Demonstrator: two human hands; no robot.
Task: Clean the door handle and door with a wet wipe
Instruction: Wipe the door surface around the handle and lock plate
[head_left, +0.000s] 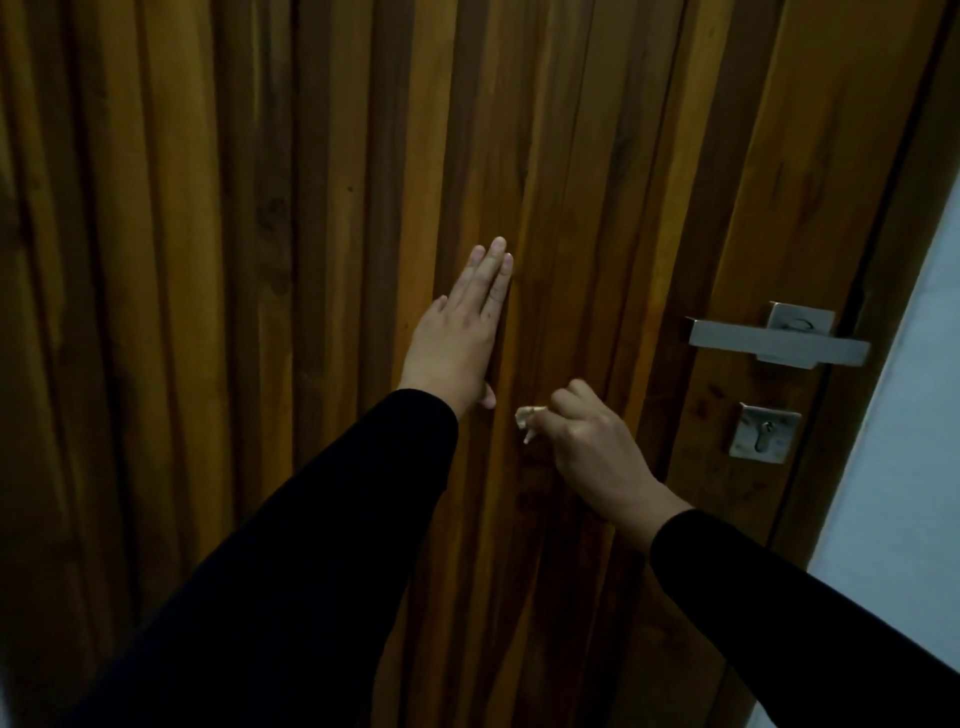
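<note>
Two black sleeves (291, 561) reach in from the bottom edge toward the slatted wooden door (260, 208). The left hand (457, 332) lies flat on the slats, fingers straight and together. The right hand (597, 447) is curled, pinching a crumpled wet wipe (527, 420) against the door, below and left of the metal lever handle (779, 340) and keyhole plate (763, 431) near the door's right edge.

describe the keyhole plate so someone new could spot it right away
Start at the wooden door and go to its right edge, where the silver lever handle sticks out. Just below it sits the keyhole plate: small, square, silver, flat, with a dark slot.
</note>
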